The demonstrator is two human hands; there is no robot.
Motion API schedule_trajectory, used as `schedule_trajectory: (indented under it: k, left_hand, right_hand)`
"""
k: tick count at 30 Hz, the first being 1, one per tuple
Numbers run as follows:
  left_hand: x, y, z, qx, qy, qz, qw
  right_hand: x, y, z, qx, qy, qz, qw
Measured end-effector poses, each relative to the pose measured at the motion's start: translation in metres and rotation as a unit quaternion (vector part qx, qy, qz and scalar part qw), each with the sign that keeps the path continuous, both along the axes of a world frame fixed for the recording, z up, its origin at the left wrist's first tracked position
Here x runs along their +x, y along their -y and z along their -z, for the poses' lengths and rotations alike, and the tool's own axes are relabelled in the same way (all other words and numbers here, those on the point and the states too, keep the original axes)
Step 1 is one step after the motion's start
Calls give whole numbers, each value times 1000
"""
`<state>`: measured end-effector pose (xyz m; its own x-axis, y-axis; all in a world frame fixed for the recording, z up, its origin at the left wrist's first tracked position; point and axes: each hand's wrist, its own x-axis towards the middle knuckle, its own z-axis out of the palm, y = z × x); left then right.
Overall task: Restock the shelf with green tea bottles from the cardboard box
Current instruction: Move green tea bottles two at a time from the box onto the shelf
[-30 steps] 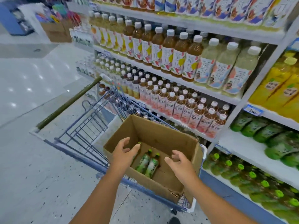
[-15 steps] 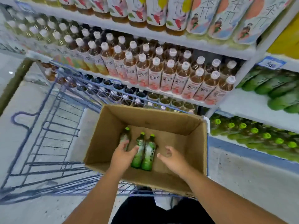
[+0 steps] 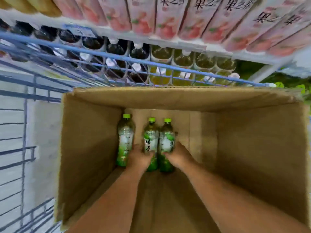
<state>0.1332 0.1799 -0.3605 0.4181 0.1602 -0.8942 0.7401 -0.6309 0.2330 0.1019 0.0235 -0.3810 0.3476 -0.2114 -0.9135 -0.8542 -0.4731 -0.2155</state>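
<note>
- Green-capped, the three green tea bottles lie flat on the floor of the cardboard box [image 3: 94, 148], caps pointing away from the person, long axes running straight out from the forearms.
- The left bottle [image 3: 125, 138] lies alone near the left wall; the middle bottle [image 3: 151, 140] and right bottle [image 3: 166, 142] lie touching side by side.
- The left hand [image 3: 138, 157] wraps the lower part of the middle bottle; the right hand [image 3: 178, 155] wraps the lower part of the right one. The hands sit close together, one bottle each.
- The fingers go under the bottles out of view, so how firm either hold is, I cannot tell.
- The left hand is the nearer to the lone bottle, which lies just beside it.
- The lift probably goes up and forward, over the cart rail [image 3: 151, 63] toward the shelf [image 3: 185, 45].
</note>
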Motion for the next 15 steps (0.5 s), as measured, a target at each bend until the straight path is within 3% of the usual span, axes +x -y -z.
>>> schedule_trajectory:
  k: [4, 9, 15]
  left_hand:
    - [0, 7, 42, -6, -17, 14, 1000]
    - [-1, 7, 73, 10, 3, 37, 999]
    - [5, 4, 19, 7, 34, 47, 998]
  right_hand:
    - [-6, -12, 26, -17, 2, 62, 998]
    - [-11, -8, 49, -4, 12, 66, 998]
    - [-5, 4, -12, -17, 11, 63, 998]
